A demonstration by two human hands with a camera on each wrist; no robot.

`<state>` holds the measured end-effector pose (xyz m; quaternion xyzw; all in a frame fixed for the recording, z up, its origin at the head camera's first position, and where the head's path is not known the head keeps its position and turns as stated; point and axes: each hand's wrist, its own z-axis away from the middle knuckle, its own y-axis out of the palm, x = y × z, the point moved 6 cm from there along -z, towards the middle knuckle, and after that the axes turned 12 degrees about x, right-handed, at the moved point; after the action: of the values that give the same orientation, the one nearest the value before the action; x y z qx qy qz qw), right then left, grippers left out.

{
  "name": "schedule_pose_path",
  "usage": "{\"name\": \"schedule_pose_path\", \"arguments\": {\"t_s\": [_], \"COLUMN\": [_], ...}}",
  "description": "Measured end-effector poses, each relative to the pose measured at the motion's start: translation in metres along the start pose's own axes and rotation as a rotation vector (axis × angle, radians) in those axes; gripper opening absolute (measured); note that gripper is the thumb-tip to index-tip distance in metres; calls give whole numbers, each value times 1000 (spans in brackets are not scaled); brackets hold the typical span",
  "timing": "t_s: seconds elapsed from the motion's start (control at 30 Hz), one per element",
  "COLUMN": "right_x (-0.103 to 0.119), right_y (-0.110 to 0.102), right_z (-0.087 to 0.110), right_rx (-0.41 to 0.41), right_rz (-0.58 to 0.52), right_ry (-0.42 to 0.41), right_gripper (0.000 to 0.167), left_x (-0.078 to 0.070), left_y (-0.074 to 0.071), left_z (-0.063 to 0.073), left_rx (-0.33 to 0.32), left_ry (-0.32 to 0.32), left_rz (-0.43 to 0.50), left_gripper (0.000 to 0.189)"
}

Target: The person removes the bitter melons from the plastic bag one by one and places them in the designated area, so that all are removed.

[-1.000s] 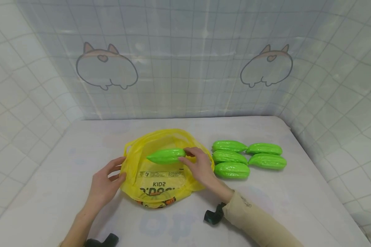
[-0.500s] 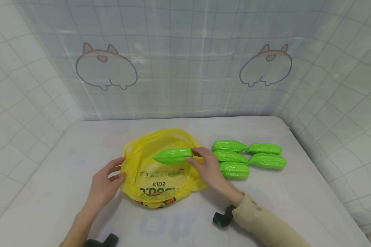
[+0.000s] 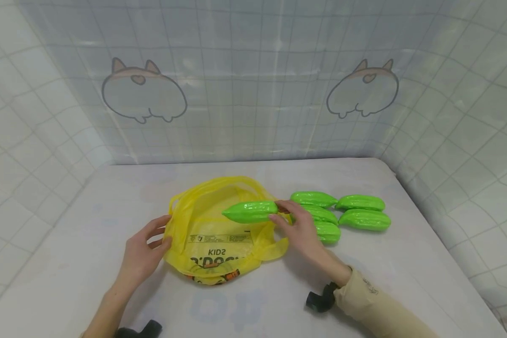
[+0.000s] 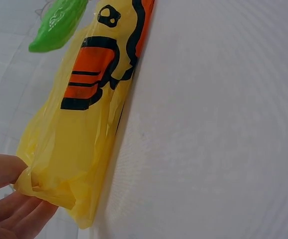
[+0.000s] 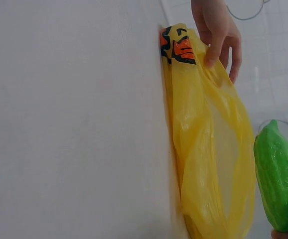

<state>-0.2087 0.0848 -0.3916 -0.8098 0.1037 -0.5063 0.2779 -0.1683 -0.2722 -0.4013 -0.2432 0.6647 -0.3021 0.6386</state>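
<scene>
A yellow plastic bag (image 3: pixel 180 251) lies on the table with its mouth spread wide and dark printing inside. My left hand (image 3: pixel 141 251) pinches its left rim, thumb on one side and fingers on the other, as the left wrist view of the bag (image 4: pixel 59 149) shows. Above the bag's right part, my right hand (image 3: pixel 297 230) holds a shiny green bitter melon (image 3: pixel 249 212) by its blunt end. The melon's pointed tip faces left. In the right wrist view, the melon (image 5: pixel 277 177) hangs apart from the bag (image 5: pixel 194 129).
Several more bitter melons (image 3: pixel 365 219) lie in two columns to the right of the bag, some partly behind my right hand. The white table (image 3: pixel 228 310) meets a tiled-pattern back sheet (image 3: pixel 253 108). A black wrist mount (image 3: pixel 321 299) sits by my right sleeve.
My right hand has moved right with the bitter melon, from over the bag's middle towards its right rim. The bag's right edge has shifted a little. My left hand has stayed in place.
</scene>
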Motion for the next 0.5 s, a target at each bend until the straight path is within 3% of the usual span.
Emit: {"name": "schedule_pose_path", "arguments": {"t_s": [0.5], "right_x": [-15], "right_y": [-30], "right_z": [22], "right_rx": [-65], "right_rz": [91], "right_ry": [-11], "right_gripper": [38], "left_x": [1], "left_y": [1], "left_z": [0], "left_rx": [2], "left_ry": [-14], "left_rz": [3], "left_gripper": [51]}}
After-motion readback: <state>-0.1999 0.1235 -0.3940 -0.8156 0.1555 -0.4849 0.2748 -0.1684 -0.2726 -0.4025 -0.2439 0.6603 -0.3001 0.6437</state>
